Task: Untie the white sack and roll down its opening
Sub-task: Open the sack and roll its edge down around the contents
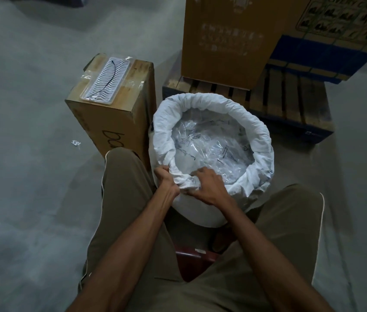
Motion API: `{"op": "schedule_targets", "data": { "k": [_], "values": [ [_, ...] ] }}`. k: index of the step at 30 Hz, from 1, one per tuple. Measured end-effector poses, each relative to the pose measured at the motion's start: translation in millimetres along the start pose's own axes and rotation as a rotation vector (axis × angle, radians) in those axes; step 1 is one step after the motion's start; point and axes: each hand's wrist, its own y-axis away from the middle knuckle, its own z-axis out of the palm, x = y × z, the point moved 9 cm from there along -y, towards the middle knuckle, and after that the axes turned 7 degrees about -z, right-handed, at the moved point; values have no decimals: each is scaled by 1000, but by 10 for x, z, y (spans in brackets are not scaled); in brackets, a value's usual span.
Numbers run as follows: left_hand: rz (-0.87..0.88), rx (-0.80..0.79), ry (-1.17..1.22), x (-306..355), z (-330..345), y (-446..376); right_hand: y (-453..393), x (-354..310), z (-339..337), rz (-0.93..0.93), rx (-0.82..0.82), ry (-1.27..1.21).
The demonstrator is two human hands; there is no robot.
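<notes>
Sack: the white woven plastic sack (pixel 211 212) stands upright on the grey concrete floor (pixel 27 176), right between the seated person's knees, mouth wide open, rim rolled into a thick collar all the way round.
Contents: clear crinkled plastic packets (pixel 211 145) with dark print fill the inside, sitting below the rolled rim.
Left hand: the left hand (pixel 166 177) is at the near-left part of the rim, fingers curled tight round the rolled fabric.
Right hand: the right hand (pixel 208 184) is just beside it on the near edge, fingers curled into a bunched fold of the same rim. Both hands are clamped on the sack, almost touching.
Left of sack: a long brown cardboard box (pixel 112 113) lies on the floor, touching the sack's left side, with a white ribbed plastic tray (pixel 107 79) taped on top.
Far side: a tall brown cardboard carton (pixel 227 41) sits on a wooden pallet with blue edges (pixel 290 102).
Seat: a dark red stool (pixel 191 260) shows between the olive trouser legs (pixel 128 199).
Floor scrap: a small crumpled clear wrapper (pixel 75 143) lies well left.
</notes>
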Motion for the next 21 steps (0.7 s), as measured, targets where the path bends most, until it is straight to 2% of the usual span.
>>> {"op": "schedule_targets", "data": {
  "k": [1, 3, 4, 6, 8, 10, 13, 17, 21],
  "values": [
    [-3, -13, -15, 2, 6, 19, -47, -20, -5, 12, 6, -46],
    [-51, -156, 17, -7, 135, 30, -116, -11, -51, 58, 93, -119],
    [-42, -183, -59, 20, 168, -8, -125, 15, -57, 86, 134, -131],
    [6, -81, -349, 97, 90, -71, -122, 5, -33, 95, 173, -73],
    [154, 83, -549, 290, 22, -32, -130, -115, 42, 32, 182, 70],
    [232, 136, -509, 441, 5, -120, -139, -277, 168, -57, 158, 216],
    [183, 109, -341, 578, 7, -413, -125, -367, 277, -96, 150, 321],
    [41, 107, -228, 582, -12, -490, -203, -175, 141, 20, 119, 238],
    [-21, -109, -194, 504, 238, -380, -263, -147, 136, 16, 4, -51]
  ]
}}
